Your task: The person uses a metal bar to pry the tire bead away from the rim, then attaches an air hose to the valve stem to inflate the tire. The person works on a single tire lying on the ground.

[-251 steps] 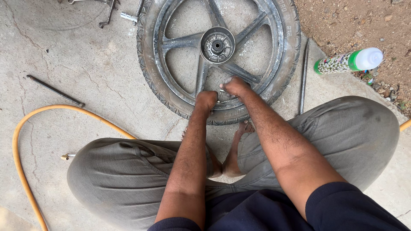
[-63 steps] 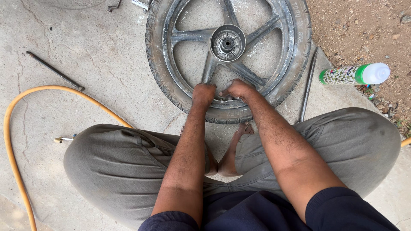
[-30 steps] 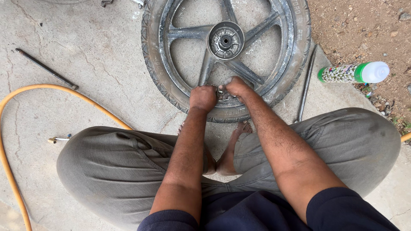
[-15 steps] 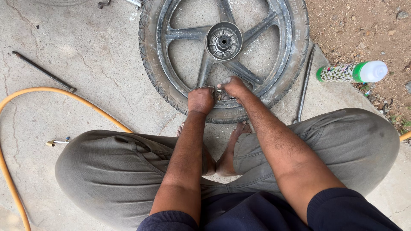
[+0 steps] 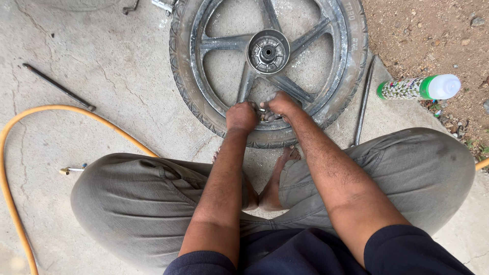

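Black rubber rings the motorcycle wheel [image 5: 268, 66], which lies flat on the concrete floor [image 5: 117, 66] at 12 o'clock from the seated person. Both hands meet on its near rim, at the wheel's own 6 o'clock. The left hand [image 5: 241, 116] is curled into a fist there, fingers together, though what it clamps is hidden. The right hand [image 5: 279, 104] pinches a small metal fitting [image 5: 262, 110] at the rim, probably the valve, fingers closed on it.

Compared with a few seconds back, the hands have stayed at the same spot on the rim and drawn closer together, with the small fitting now showing between them; the wheel has not turned. So the work looks settled on this one point.

Cracked grey concrete carries everything. An orange hose [image 5: 46, 117] loops at 9 o'clock, a thin metal rod [image 5: 58, 87] lies at 10, a tyre lever [image 5: 364, 99] rests beside the tyre at 2, and a green-and-white bottle [image 5: 418, 87] lies on bare dirt [image 5: 428, 35] at 3. It is outdoors.
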